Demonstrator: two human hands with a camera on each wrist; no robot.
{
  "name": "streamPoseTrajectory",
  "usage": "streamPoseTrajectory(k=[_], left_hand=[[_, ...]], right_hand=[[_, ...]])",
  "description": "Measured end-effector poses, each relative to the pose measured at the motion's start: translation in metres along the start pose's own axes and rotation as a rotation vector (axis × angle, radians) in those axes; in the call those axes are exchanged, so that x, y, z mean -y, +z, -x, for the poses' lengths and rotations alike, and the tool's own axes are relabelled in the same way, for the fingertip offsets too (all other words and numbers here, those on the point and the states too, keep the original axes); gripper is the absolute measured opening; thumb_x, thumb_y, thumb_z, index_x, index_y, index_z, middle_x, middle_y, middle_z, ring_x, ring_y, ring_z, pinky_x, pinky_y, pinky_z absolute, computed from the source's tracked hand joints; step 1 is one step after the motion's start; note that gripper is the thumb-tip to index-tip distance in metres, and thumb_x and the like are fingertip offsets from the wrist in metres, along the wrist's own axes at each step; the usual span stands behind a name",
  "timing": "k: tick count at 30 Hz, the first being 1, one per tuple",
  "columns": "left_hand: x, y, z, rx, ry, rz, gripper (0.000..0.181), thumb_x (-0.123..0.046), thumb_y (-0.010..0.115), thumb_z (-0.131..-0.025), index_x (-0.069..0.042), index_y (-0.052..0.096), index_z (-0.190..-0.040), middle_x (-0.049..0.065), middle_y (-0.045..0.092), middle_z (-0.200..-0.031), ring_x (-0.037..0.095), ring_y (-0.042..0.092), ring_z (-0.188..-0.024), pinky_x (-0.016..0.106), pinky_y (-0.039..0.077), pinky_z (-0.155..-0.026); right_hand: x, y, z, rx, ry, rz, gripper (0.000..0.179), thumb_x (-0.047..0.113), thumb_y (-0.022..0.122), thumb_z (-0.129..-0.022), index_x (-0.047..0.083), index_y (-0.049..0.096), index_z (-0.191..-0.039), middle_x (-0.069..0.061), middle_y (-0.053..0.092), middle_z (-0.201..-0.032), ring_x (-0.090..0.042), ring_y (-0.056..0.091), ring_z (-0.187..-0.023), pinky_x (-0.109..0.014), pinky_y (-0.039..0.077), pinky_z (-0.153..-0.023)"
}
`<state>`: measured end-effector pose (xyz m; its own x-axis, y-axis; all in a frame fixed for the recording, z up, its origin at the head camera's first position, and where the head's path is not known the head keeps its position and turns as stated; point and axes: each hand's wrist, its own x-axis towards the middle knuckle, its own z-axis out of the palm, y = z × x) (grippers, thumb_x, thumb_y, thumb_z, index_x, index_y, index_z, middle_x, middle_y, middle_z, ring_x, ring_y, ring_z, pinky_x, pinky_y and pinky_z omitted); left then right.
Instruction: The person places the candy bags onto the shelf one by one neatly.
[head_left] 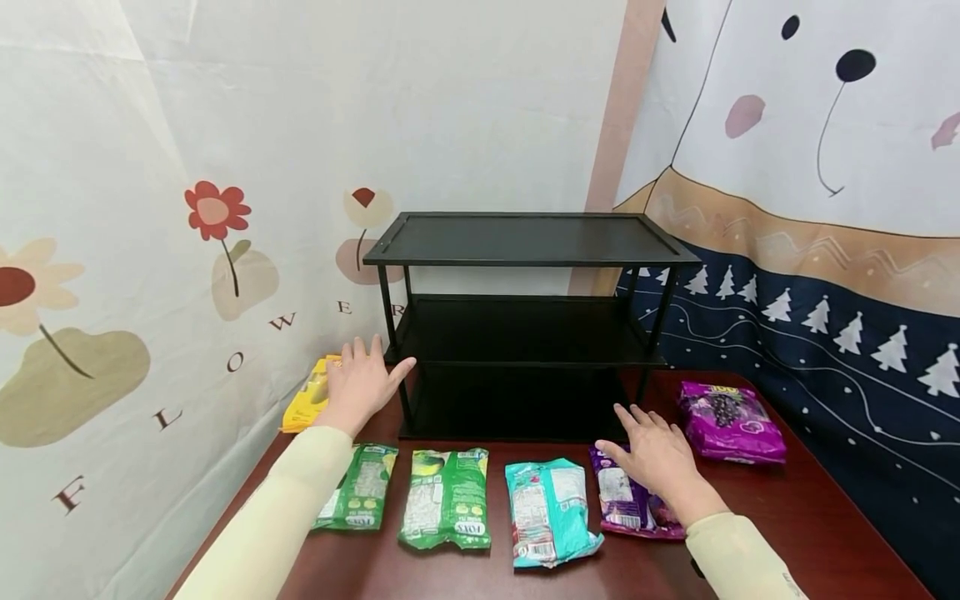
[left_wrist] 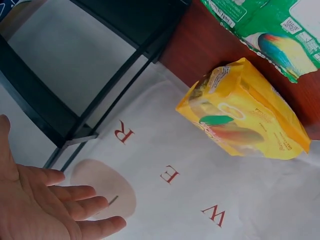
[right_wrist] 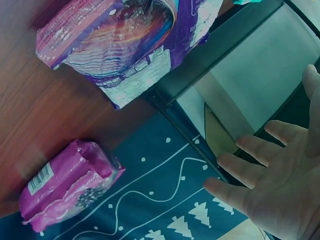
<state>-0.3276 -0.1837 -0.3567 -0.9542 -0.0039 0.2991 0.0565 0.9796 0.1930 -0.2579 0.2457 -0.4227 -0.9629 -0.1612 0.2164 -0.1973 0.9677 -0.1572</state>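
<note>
My left hand point(head_left: 358, 385) is spread beside the left posts of a black tiered rack point(head_left: 532, 329), holding nothing. Partly behind it leans a yellow bag with a mango picture point(left_wrist: 245, 115). My right hand point(head_left: 656, 454) hovers with fingers spread above a dark purple bag point(head_left: 622, 496), near the rack's right front; its palm shows bare in the right wrist view. A magenta bag with a grape picture point(head_left: 727, 421) lies to its right. Between the hands, in front of the rack, lie two green bags, one on the left point(head_left: 363, 492) and one nearer the middle point(head_left: 447, 500), and a turquoise bag point(head_left: 551, 510).
The rack has a top board point(head_left: 525, 237) and lower shelves on thin posts. It stands on a reddish-brown table point(head_left: 817, 533) against fabric hangings, a white one with flowers point(head_left: 480, 108) and a dark blue one with white trees point(head_left: 847, 375).
</note>
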Motion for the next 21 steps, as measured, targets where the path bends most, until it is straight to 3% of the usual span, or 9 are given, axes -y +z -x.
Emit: streamPoseTrajectory(k=[11, 21], left_hand=[[0.002, -0.005, -0.021, 0.067, -0.051, 0.017, 0.084, -0.061, 0.038, -0.101, 0.004, 0.027, -0.152, 0.039, 0.029, -0.146, 0.054, 0.025, -0.136, 0.075, 0.019, -0.103], [0.001, -0.002, -0.031, 0.102, -0.067, 0.027, 0.077, -0.055, 0.042, -0.102, 0.002, 0.028, -0.153, 0.039, 0.032, -0.143, 0.054, 0.028, -0.132, 0.074, 0.022, -0.102]], right_hand=[[-0.005, -0.009, -0.004, 0.011, 0.011, -0.008, 0.073, 0.052, 0.059, -0.095, 0.001, 0.046, -0.146, -0.031, 0.046, -0.142, -0.054, 0.040, -0.130, -0.069, 0.027, -0.104], [-0.010, -0.009, -0.001, 0.067, 0.015, -0.017, 0.073, 0.051, 0.059, -0.095, 0.000, 0.046, -0.145, -0.033, 0.045, -0.142, -0.054, 0.041, -0.130, -0.066, 0.030, -0.105]])
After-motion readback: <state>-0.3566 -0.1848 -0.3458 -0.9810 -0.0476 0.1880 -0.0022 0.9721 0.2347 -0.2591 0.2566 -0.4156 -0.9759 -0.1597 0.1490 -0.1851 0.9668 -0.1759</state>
